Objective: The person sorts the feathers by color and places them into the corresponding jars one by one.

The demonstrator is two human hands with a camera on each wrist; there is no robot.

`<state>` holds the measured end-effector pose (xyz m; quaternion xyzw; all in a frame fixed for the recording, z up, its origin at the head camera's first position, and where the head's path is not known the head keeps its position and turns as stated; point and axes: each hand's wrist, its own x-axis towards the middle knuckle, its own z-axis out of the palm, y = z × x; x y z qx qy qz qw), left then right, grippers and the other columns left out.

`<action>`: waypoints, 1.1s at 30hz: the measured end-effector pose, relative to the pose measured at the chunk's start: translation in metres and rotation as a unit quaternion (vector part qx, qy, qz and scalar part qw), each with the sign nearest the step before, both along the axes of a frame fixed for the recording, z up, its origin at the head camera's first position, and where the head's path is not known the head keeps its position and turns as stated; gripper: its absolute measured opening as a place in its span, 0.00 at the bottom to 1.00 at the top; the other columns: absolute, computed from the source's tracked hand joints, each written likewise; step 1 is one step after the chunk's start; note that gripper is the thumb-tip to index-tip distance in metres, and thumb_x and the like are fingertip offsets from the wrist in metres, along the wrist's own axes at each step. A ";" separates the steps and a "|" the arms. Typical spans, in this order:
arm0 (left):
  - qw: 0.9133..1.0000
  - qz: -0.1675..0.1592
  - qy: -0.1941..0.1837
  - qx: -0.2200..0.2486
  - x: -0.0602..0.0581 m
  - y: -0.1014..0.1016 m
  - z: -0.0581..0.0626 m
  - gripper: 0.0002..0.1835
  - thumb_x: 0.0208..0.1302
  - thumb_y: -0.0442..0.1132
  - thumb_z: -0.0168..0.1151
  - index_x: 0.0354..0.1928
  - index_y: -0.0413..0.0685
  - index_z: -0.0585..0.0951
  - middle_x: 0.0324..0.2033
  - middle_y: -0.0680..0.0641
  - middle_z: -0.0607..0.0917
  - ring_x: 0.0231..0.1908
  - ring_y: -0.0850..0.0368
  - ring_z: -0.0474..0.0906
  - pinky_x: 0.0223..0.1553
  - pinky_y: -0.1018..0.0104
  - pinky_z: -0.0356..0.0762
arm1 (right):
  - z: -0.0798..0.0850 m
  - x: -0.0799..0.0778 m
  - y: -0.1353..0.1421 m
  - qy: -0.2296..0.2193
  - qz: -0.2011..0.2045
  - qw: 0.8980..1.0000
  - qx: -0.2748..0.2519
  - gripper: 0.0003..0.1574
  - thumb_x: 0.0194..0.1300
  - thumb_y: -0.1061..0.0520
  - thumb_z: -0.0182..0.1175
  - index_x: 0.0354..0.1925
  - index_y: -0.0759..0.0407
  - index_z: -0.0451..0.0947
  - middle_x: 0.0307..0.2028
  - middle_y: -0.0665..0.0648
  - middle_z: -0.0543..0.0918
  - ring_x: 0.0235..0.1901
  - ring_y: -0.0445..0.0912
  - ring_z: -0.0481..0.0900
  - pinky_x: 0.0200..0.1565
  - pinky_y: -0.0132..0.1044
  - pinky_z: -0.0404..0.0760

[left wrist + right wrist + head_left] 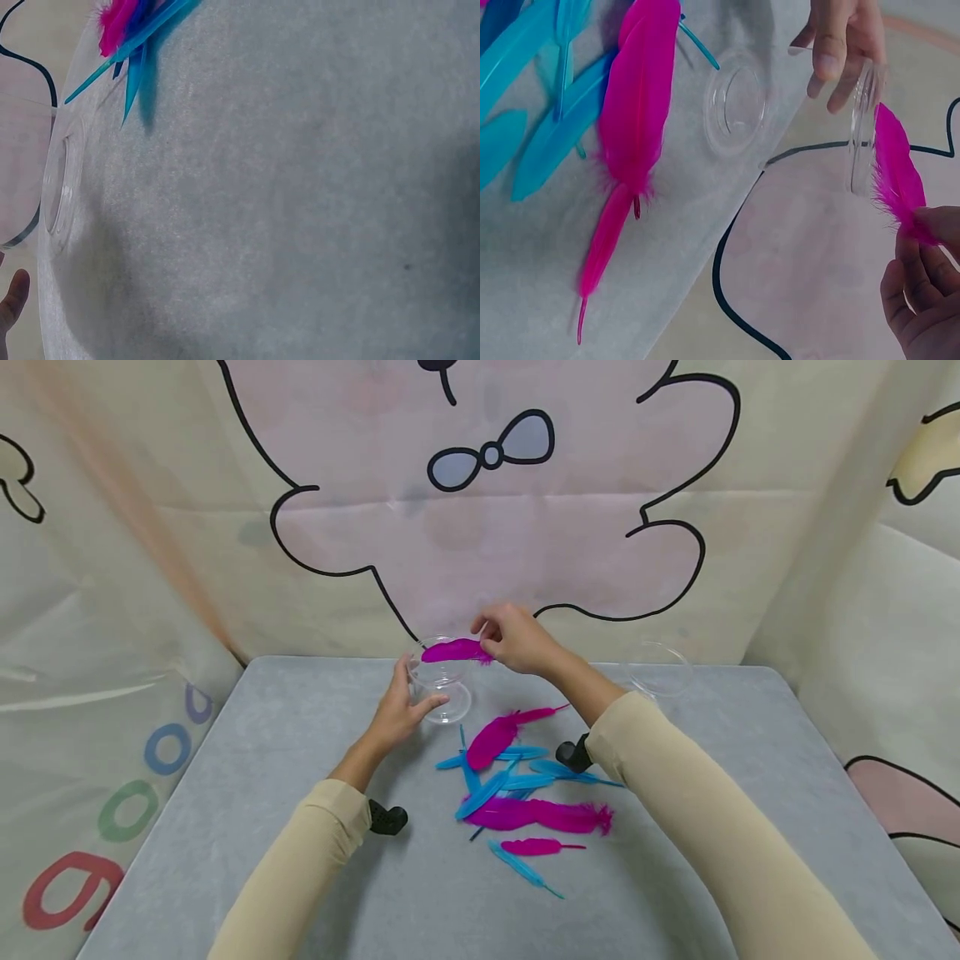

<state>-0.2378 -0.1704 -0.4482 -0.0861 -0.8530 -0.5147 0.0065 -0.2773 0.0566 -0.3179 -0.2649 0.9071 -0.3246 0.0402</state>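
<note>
My left hand (401,708) holds a clear plastic cup (429,675) above the far edge of the table, its rim facing my right hand in the right wrist view. My right hand (517,641) pinches a magenta feather (454,650) by its fluffy end, between thumb and fingers. The feather's broad tip overlaps the cup's mouth in the head view and lies right at the rim (861,142) in the right wrist view. In the left wrist view only part of the left hand (13,300) shows, at the left edge.
A clear round plastic piece (739,101) lies on the grey table (300,735) just below the cup. Another clear round container (660,670) stands at the back right. Several blue feathers (487,793) and magenta feathers (551,815) lie in a loose pile mid-table. A patterned curtain (480,543) hangs behind.
</note>
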 end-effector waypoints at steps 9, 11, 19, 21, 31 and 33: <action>1.000 -0.004 -0.006 -0.001 -0.001 -0.001 -0.001 0.54 0.65 0.51 0.68 0.78 0.47 0.41 0.75 0.41 0.56 0.75 0.45 0.51 0.72 0.43 0.52 | -0.010 -0.002 -0.012 -0.008 0.005 1.000 0.001 0.11 0.68 0.66 0.60 0.49 0.65 0.80 0.40 0.61 0.84 0.41 0.51 0.81 0.45 0.39 0.83; 1.000 -0.007 -0.002 0.002 0.000 -0.002 0.000 0.54 0.64 0.51 0.68 0.78 0.46 0.41 0.74 0.41 0.59 0.74 0.45 0.52 0.72 0.43 0.52 | -0.011 -0.003 -0.015 -0.006 0.005 1.000 0.002 0.11 0.68 0.66 0.60 0.49 0.65 0.81 0.40 0.61 0.84 0.41 0.51 0.81 0.45 0.39 0.83; 1.000 -0.005 -0.006 -0.001 -0.001 -0.002 -0.001 0.54 0.64 0.53 0.68 0.78 0.45 0.41 0.74 0.41 0.58 0.74 0.45 0.53 0.71 0.42 0.52 | -0.013 -0.004 -0.025 -0.003 -0.001 1.000 0.003 0.10 0.68 0.65 0.60 0.48 0.64 0.81 0.39 0.60 0.84 0.41 0.51 0.81 0.45 0.38 0.83; 1.000 -0.005 -0.007 -0.001 -0.001 -0.002 -0.001 0.54 0.64 0.53 0.67 0.78 0.45 0.41 0.75 0.41 0.57 0.74 0.44 0.52 0.72 0.42 0.52 | -0.013 -0.004 -0.027 -0.002 0.000 1.000 0.001 0.11 0.68 0.65 0.61 0.48 0.65 0.81 0.39 0.60 0.84 0.41 0.50 0.80 0.46 0.38 0.83; 1.000 0.004 -0.006 -0.010 0.001 0.001 -0.001 0.53 0.65 0.51 0.67 0.78 0.51 0.41 0.74 0.40 0.58 0.72 0.40 0.55 0.68 0.37 0.57 | -0.015 -0.001 -0.023 -0.011 0.018 1.000 -0.017 0.12 0.68 0.65 0.62 0.49 0.66 0.80 0.42 0.61 0.84 0.43 0.51 0.81 0.49 0.39 0.82; 1.000 0.005 -0.005 -0.008 0.001 0.001 -0.001 0.52 0.65 0.50 0.68 0.78 0.50 0.42 0.74 0.39 0.58 0.72 0.40 0.55 0.69 0.37 0.56 | -0.016 0.000 -0.020 -0.012 0.018 1.000 -0.019 0.12 0.68 0.64 0.61 0.49 0.66 0.80 0.42 0.61 0.84 0.44 0.52 0.81 0.49 0.40 0.82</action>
